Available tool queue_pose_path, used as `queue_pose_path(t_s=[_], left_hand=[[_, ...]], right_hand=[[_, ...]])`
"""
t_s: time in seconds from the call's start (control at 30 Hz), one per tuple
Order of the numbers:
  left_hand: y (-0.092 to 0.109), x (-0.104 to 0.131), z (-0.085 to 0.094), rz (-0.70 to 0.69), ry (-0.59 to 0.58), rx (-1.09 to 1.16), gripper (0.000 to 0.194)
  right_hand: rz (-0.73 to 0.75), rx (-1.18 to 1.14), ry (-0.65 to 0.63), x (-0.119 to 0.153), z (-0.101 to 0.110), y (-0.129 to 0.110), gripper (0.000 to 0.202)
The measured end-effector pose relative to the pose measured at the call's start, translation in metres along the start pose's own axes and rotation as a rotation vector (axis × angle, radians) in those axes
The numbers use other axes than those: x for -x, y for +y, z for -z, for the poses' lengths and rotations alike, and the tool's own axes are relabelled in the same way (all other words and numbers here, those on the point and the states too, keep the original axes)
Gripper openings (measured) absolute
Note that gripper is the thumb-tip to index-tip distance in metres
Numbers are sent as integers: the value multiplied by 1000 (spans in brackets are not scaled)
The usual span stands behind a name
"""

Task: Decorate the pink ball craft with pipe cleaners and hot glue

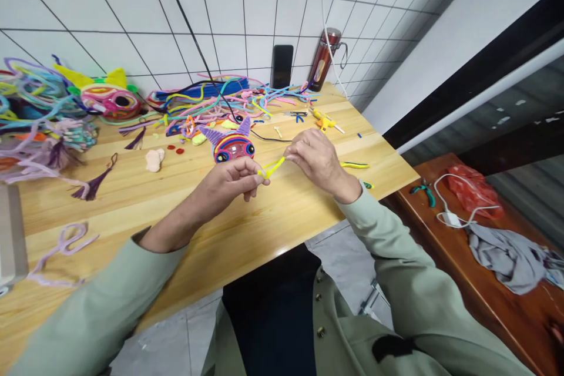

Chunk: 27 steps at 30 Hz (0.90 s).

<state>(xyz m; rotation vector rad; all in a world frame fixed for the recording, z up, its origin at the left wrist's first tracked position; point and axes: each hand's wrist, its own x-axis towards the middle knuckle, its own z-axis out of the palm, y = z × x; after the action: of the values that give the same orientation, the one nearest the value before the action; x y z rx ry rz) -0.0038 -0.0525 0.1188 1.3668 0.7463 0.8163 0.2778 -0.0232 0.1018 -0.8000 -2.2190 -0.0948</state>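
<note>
A short yellow pipe cleaner (275, 167) stretches between my two hands above the wooden table. Its left end, which looks curled, is pinched in the fingertips of my left hand (235, 179). The fingers of my right hand (316, 158) are closed on the other end. Just behind my left hand lies a craft mask (233, 145) with purple pointed ears, a pink and striped front and dark round eyes; my fingers cover its lower edge. A yellow and dark strip (355, 165) lies to the right of my right hand.
Piled pipe cleaners (202, 94) and a yellow-eared mask (110, 97) line the back. A phone (282, 66) and red flask (325, 59) stand by the wall, a yellow glue gun (325, 121) before them. Tassels (94, 184) lie left; pliers (423, 192) rest on the lower right surface.
</note>
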Motion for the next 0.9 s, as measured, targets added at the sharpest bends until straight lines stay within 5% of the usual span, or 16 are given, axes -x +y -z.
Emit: queue_pose_path(t_s=[0.13, 0.3, 0.4, 0.5, 0.7, 0.9], left_hand=[[-10, -3, -4, 25, 54, 151, 35], [-6, -4, -9, 7, 199, 248, 31], [-4, -5, -10, 4, 272, 273, 29], [-5, -6, -13, 50, 286, 267, 31], [-16, -4, -22, 136, 280, 250, 29], [-34, -6, -25, 184, 285, 298, 30]], right_hand=[[111, 14, -59, 1, -1, -1, 29], [-149, -212, -61, 15, -6, -26, 27], [-185, -292, -107, 21, -2, -26, 28], [-206, -164, -112, 19, -2, 3, 26], [-529, 143, -56, 11, -6, 96, 11], [-576, 165, -300, 77, 37, 87, 43]])
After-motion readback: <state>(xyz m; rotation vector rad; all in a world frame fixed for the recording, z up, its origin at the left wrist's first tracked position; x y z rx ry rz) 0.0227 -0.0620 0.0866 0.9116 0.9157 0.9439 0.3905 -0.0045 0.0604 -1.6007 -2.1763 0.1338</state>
